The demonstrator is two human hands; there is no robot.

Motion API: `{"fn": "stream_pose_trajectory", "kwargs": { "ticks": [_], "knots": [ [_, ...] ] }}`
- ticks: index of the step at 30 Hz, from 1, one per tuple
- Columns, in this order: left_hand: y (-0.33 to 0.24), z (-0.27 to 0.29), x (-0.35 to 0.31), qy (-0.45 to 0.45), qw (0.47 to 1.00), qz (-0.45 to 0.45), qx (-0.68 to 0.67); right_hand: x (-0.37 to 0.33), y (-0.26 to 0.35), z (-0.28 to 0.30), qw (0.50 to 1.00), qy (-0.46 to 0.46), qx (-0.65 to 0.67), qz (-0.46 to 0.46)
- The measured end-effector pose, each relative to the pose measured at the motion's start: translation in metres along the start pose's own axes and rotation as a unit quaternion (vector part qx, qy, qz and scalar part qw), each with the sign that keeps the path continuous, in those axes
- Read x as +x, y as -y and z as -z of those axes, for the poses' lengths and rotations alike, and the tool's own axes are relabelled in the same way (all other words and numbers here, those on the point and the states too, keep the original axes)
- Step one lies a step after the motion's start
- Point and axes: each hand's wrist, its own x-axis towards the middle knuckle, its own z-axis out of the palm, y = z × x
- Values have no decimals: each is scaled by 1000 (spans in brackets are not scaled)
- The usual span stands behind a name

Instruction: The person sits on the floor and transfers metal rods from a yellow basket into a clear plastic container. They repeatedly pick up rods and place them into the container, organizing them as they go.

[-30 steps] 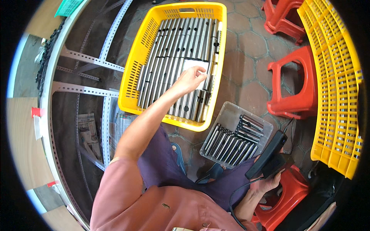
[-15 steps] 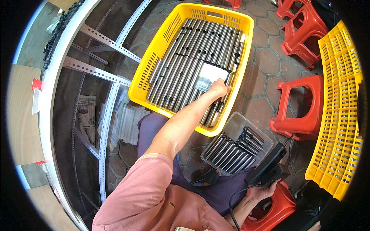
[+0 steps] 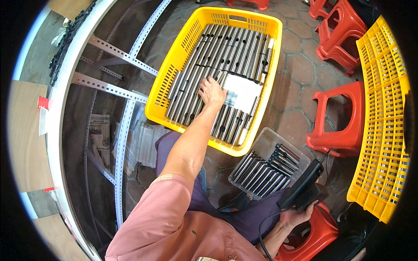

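A yellow plastic crate point(image 3: 159, 104) on the tiled floor holds several long grey metal tubes point(image 3: 235, 48) lying side by side. A white sheet of paper point(image 3: 244, 91) lies on top of them. My left hand point(image 3: 212, 91) reaches into the crate, fingers pressed down on the tubes just left of the sheet; whether it grips one is unclear. My right hand point(image 3: 299, 214), low at the right, holds a black handheld device point(image 3: 305, 187) with a cable hanging from it.
A clear plastic tray point(image 3: 260, 135) with shorter metal tubes sits by my knees. Red plastic stools point(image 3: 339, 117) stand to the right, another one point(image 3: 311, 241) under my right hand. A second yellow crate point(image 3: 383, 117) stands on edge at far right. White perforated rails point(image 3: 124, 135) and newspapers point(image 3: 102, 135) lie left.
My left hand has slid left off the white sheet onto the bare tubes. My right hand still holds the black device in the same place.
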Motion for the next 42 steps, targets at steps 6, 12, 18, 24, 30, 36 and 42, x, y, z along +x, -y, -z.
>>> {"fn": "stream_pose_trajectory", "kwargs": {
  "ticks": [6, 12, 18, 24, 30, 36, 42],
  "knots": [
    [-8, 0, 17, 45, 998, 26, -30, -2, -1, 11, 1000, -24, 1, -13],
    [-24, -2, 8, 76, 997, -16, 9, 1, -2, -8, 999, -32, -19, 23],
    [1, -14, 22, 17, 993, -91, 71, 0, 4, 3, 998, -42, -31, 23],
    [13, 6, 55, 104, 984, -64, -127, -6, 13, 10, 999, -20, -32, 25],
    [-38, 121, -7, 111, 891, -276, -344, -7, 13, 15, 997, -54, 9, 62],
    [-106, 121, -147, 234, 769, -530, -269, -11, 21, 37, 995, -71, 4, 75],
    [-82, -4, -284, 486, 784, -317, -218, -11, 25, 38, 998, 20, 0, 54]
  ]
}}
